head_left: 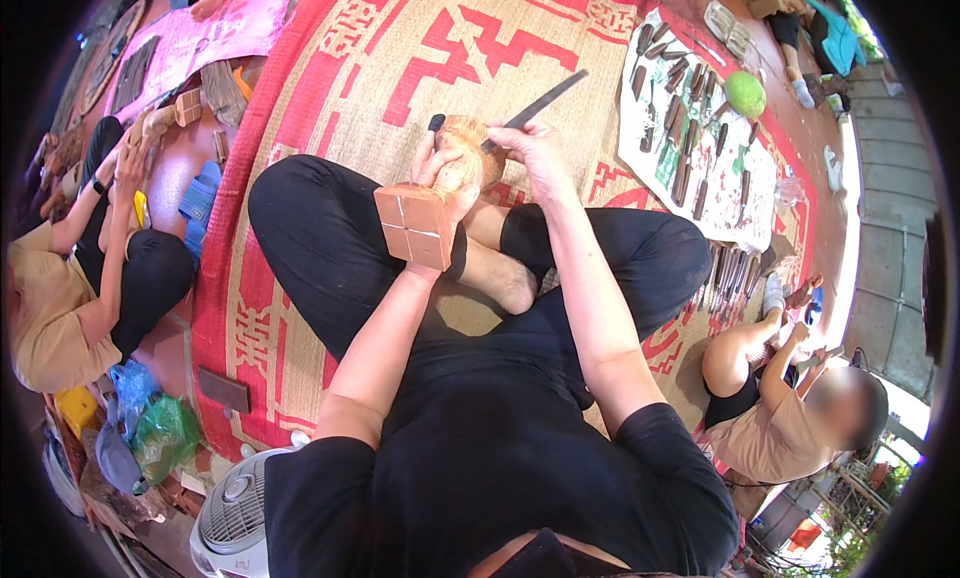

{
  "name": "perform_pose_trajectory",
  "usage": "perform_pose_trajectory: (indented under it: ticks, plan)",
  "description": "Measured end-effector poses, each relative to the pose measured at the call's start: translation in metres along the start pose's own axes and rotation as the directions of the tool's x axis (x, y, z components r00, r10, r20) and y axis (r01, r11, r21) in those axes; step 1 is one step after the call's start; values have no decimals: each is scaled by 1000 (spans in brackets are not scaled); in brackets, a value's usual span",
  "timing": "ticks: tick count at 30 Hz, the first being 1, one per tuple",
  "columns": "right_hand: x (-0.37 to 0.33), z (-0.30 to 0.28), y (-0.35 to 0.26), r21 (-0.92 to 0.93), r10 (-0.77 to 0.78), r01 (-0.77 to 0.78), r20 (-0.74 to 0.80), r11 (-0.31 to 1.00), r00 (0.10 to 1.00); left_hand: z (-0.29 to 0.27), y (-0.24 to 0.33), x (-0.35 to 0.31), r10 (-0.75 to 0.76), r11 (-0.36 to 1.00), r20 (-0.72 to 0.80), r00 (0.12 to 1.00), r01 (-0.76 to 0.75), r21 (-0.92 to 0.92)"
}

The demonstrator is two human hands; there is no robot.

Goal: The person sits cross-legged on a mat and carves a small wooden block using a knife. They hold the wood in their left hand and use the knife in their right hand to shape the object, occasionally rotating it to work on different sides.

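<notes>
My left hand [445, 170] is wrapped around the waist of a light wooden carving [462, 130], held tilted above my crossed legs. Its square reddish-brown base [413, 225], marked with a pale cross, faces me. My right hand [541, 160] grips a long dark flat file [548, 97] near its lower end, which meets the side of the carving. The file's other end sticks up to the far right. A small black piece [437, 123] shows beside the carving's top; what it is I cannot tell.
I sit on a red and tan woven mat [330, 128]. To the right, a white cloth [640, 163] bears several dark-handled carving tools [683, 163], with a green round fruit [745, 94] beside it. A grey fan [235, 508] stands near left. People sit on both sides.
</notes>
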State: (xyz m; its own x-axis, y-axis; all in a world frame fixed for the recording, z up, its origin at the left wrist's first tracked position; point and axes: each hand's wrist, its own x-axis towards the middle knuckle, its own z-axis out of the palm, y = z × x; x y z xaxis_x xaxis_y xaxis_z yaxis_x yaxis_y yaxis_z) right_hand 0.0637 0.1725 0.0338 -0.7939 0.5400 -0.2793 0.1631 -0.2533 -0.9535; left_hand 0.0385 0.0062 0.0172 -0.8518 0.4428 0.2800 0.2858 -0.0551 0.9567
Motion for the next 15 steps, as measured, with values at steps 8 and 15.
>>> perform_pose_trajectory:
  ticks: [8,15]
  plan:
    - [26,-8,15,165,-4,32,-171,986,985,-1,1,1,-39,994,-30,999,36,-103]
    - [9,0,5,164,-19,27,-51,986,999,3,-1,2,-21,995,-57,998,15,-95]
